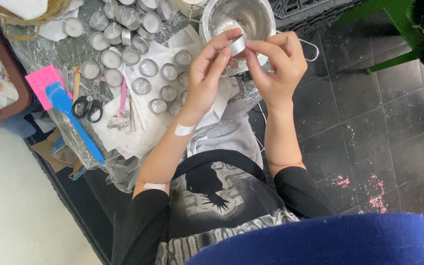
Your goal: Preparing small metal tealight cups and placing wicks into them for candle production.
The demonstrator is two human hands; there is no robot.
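A small round metal tealight cup [237,45] is pinched between left hand [203,78] and right hand [276,66]; several empty cups [165,83] are left unfilled at upper centre.

Count at this frame. Hands [207,78]: two, both at 12 o'clock, sharing one small metal cup [238,45]. Steel pot [241,17]: one, 12 o'clock. Small metal cups [148,67] on the paper and plastic sheet, 10 to 11 o'clock: roughly two dozen; exact tally uncertain where they overlap at the top edge. Scissors [88,107]: one pair, 9 o'clock. Blue spatula [72,120]: one. Pink card [44,81]: one. White plasters [184,130] on the left arm: two.
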